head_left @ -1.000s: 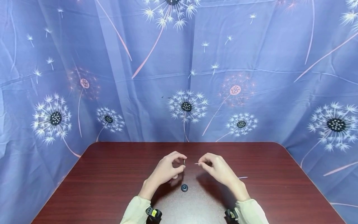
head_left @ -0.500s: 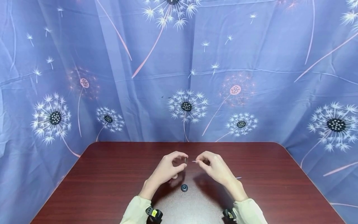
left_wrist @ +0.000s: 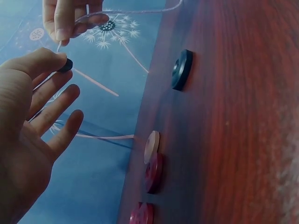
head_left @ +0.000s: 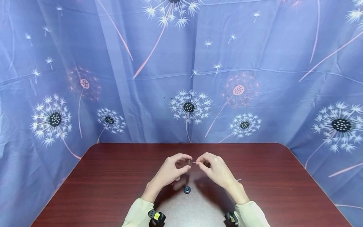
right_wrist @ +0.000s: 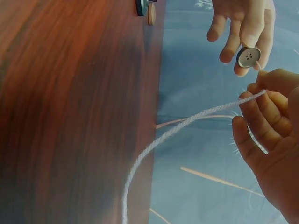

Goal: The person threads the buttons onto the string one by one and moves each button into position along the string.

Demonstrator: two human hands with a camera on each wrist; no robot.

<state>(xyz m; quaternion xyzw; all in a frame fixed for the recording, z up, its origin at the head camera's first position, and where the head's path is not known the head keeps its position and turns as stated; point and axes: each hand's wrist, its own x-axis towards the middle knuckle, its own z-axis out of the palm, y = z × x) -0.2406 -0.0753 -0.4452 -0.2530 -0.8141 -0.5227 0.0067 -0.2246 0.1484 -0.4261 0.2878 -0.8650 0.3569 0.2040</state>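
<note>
Held up over the table, a round button (right_wrist: pixel 249 57) with several small holes is pinched on edge between the thumb and a finger of my left hand (head_left: pixel 169 170). The other left fingers are spread in the left wrist view. My right hand (head_left: pixel 216 168) pinches a white cord (right_wrist: pixel 187 122) close to its end. That short tip points at the button's face; whether it touches or enters a hole cannot be told. The rest of the cord trails from the right hand in a long curve. Below, a dark button (head_left: pixel 187 190) lies on the table between my forearms.
In the left wrist view a tan button (left_wrist: pixel 152 147), a red button (left_wrist: pixel 153 172) and another red piece (left_wrist: pixel 141 213) lie on the brown table (head_left: pixel 113 189). A blue dandelion-print curtain (head_left: pixel 153 104) hangs behind the table.
My right hand has moved left with the cord, and the left hand slightly right with the button. The cord tip is now right at the button.
</note>
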